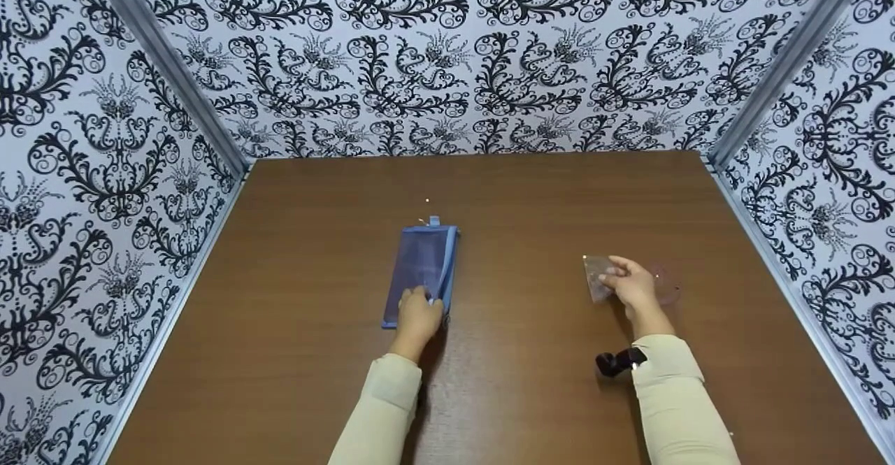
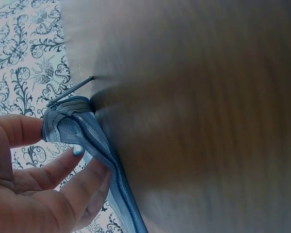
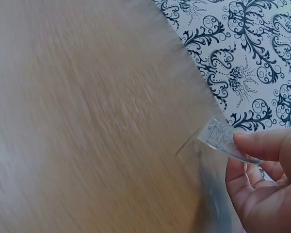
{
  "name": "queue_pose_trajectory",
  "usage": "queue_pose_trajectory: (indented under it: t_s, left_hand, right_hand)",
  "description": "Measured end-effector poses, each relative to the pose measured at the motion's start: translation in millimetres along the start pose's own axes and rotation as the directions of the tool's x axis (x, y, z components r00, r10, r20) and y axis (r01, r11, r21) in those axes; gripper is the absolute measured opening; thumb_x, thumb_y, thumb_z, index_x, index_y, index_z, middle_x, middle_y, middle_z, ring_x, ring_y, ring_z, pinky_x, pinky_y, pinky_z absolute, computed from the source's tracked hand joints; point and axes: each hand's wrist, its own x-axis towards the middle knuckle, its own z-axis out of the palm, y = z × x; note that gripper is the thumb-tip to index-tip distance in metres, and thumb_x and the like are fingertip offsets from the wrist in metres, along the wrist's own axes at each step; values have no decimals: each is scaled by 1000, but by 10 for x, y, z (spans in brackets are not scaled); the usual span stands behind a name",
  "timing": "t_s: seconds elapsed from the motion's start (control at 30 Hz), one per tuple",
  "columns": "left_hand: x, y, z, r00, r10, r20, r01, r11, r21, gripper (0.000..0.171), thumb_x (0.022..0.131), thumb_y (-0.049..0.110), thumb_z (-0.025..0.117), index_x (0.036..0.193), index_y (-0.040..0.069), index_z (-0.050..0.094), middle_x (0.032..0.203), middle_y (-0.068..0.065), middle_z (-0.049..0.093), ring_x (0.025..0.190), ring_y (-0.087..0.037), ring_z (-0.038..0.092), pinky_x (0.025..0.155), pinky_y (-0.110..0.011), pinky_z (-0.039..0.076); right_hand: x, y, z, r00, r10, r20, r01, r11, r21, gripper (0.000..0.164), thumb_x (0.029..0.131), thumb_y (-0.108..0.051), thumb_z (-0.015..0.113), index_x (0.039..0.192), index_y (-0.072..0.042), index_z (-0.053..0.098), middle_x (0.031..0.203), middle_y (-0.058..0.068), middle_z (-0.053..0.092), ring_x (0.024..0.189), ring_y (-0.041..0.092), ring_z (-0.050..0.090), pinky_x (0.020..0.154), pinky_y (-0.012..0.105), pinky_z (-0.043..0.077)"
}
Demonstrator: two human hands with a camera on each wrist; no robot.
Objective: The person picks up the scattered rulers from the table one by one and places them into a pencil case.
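A blue zip pouch (image 1: pixel 418 255) with a see-through mesh face lies on the table, left of its middle. My left hand (image 1: pixel 419 315) grips its near end by the zip edge. In the left wrist view the thumb is on one side of the pouch (image 2: pixel 99 133) and the fingers are on the other. Further right, my right hand (image 1: pixel 633 289) pinches a clear plastic set square (image 1: pixel 596 276) between thumb and fingers. Printed markings show on the set square (image 3: pixel 220 136) in the right wrist view, and the fingers hide part of it.
Just right of the right hand lies a pinkish see-through piece with a curved edge (image 1: pixel 670 290). The brown table (image 1: pixel 517 381) is bounded by patterned walls (image 1: pixel 447 66) at the back and sides. A black wrist camera (image 1: pixel 615 363) juts from the right sleeve.
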Motion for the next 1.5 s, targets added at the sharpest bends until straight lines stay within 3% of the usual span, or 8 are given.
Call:
queue_pose_trajectory:
  t_s: [0.23, 0.57, 1.5]
  left_hand:
    - [4, -5, 4, 1000, 1, -11, -1, 1000, -1, 33, 87, 14, 60, 113, -7, 61, 116, -25, 54, 114, -42, 49, 97, -49, 41]
    - [7, -20, 17, 999, 11, -32, -11, 1000, -6, 31, 86, 12, 61, 110, -8, 61, 113, -25, 55, 111, -42, 50, 95, -50, 43]
    - [2, -24, 12, 999, 22, -38, -22, 1000, -13, 33, 86, 12, 60, 113, -7, 62, 111, -23, 55, 110, -41, 51, 95, -49, 43]
  right_hand:
    - [-9, -28, 89, 1000, 22, -5, -22, 995, 97, 60, 87, 8, 62, 142, 6, 38, 99, 1, 55, 80, 2, 55, 75, 18, 51]
    - [-34, -68, 248, 999, 34, 19, -37, 987, 156, 61, 87, 8, 61, 143, 7, 36, 97, 2, 53, 76, 4, 56, 71, 18, 50]
    - [-31, -96, 699, 998, -3, 60, -6, 988, 155, 56, 86, 11, 60, 139, 9, 41, 94, 3, 57, 75, 7, 56, 66, 17, 49]
